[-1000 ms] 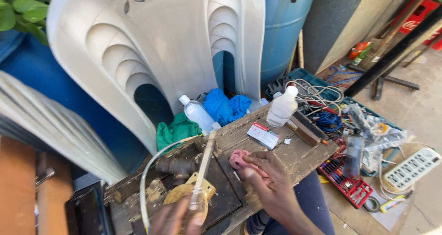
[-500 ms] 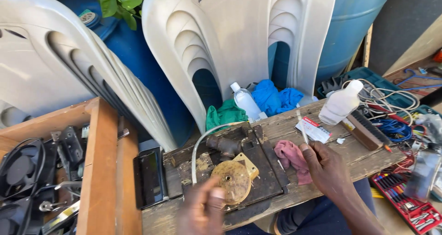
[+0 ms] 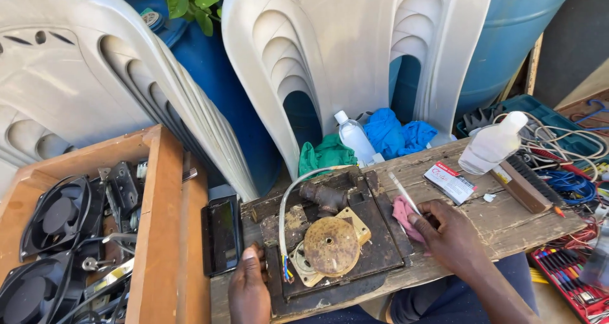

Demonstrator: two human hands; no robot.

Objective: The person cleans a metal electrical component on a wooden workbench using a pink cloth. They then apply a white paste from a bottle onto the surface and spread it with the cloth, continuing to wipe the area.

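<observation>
A rusty round disc [image 3: 331, 244] sits on a brass square plate atop a dark metal plate [image 3: 380, 251], which lies on a wooden board [image 3: 507, 219]. My left hand [image 3: 248, 289] grips the dark plate's left front edge, thumb on top, beside the coloured wire ends of a white cable [image 3: 283, 203]. My right hand [image 3: 451, 235] rests on the plate's right edge. It holds a pink cloth [image 3: 401, 211] and a thin white stick [image 3: 402, 191] that points away from me. A rusty pipe fitting [image 3: 323, 197] lies behind the disc.
A wooden box [image 3: 166, 235] with black fans [image 3: 57, 216] stands at the left, a dark phone [image 3: 222, 235] beside it. On the board are two plastic bottles [image 3: 493, 147], a small packet [image 3: 449, 181] and a brush [image 3: 523, 185]. White plastic chairs [image 3: 355, 51], blue barrels and tangled cables surround it.
My left hand has come off the rusty disc and moved to the plate's left edge. The brush it held a second ago is gone. My right hand stays at the pink cloth.
</observation>
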